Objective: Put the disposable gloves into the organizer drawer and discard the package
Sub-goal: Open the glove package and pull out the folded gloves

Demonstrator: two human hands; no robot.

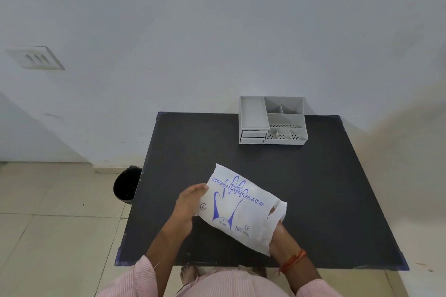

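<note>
A white plastic package of disposable gloves (241,207), printed with a blue hand outline and lettering, is held above the near part of the black table (313,176). My left hand (187,210) grips its left edge with the thumb on top. My right hand (281,236) holds its lower right end, mostly hidden behind the package. A grey organizer (272,119) with two small shut drawers at its front left stands at the table's far edge, well away from both hands.
A black waste bin (126,184) stands on the tiled floor just left of the table. A white wall rises behind the table, with a switch plate (36,58) at the left.
</note>
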